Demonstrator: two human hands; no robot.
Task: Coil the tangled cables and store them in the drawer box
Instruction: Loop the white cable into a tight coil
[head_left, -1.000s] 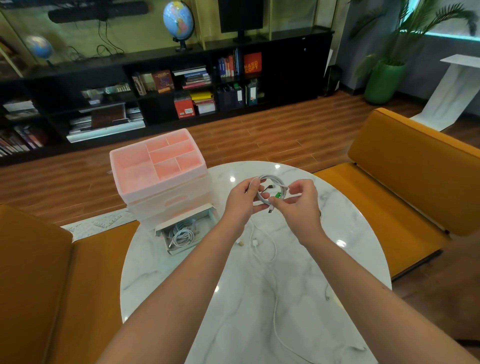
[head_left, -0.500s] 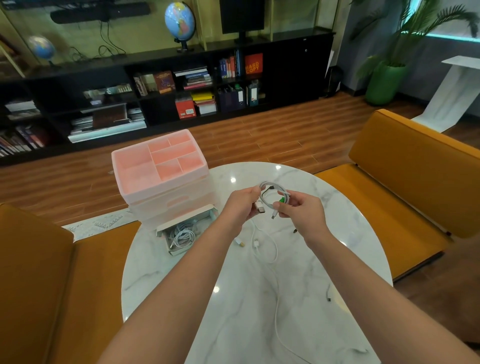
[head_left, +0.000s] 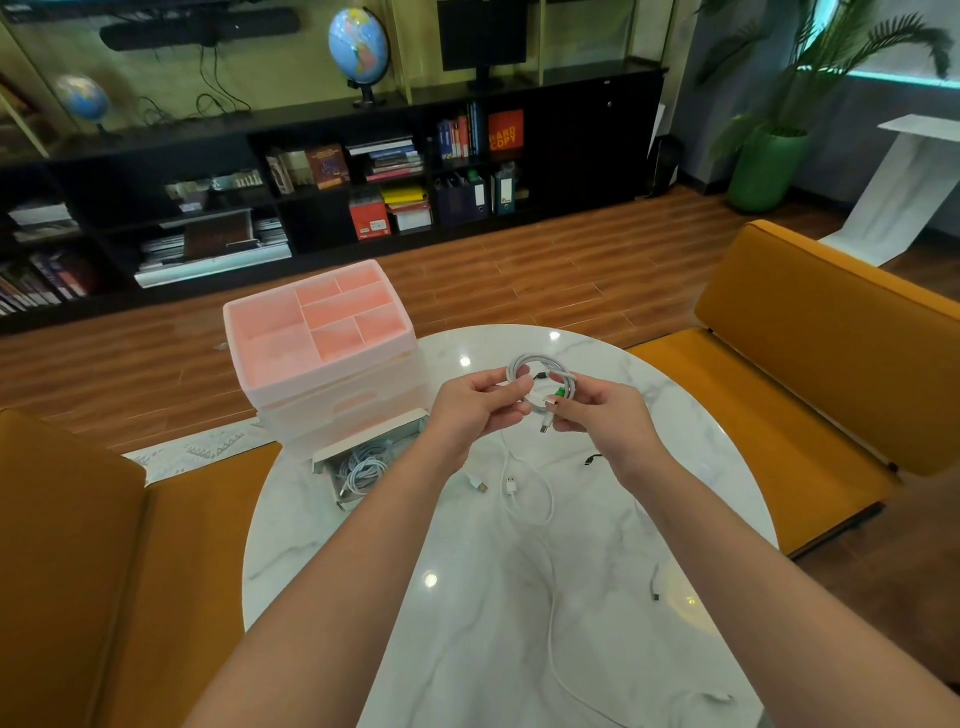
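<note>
A loose white cable (head_left: 545, 525) trails across the round white marble bench (head_left: 467, 623), running up to a small coiled white cable bundle with a green tie (head_left: 540, 379) held above the bench's far half: the left hand (head_left: 470, 410) has its grip pinched on the coil's left side, and the right hand (head_left: 597, 410) pinches the right side by the green tie. Left of the hands, an open white drawer (head_left: 332, 460) holding coiled white cables (head_left: 363, 465) juts from the pink-topped translucent plastic drawer box (head_left: 322, 353). Beyond it, on the black bookshelf (head_left: 311, 171), an orange book (head_left: 505, 136) reads "HARD COPY".
</note>
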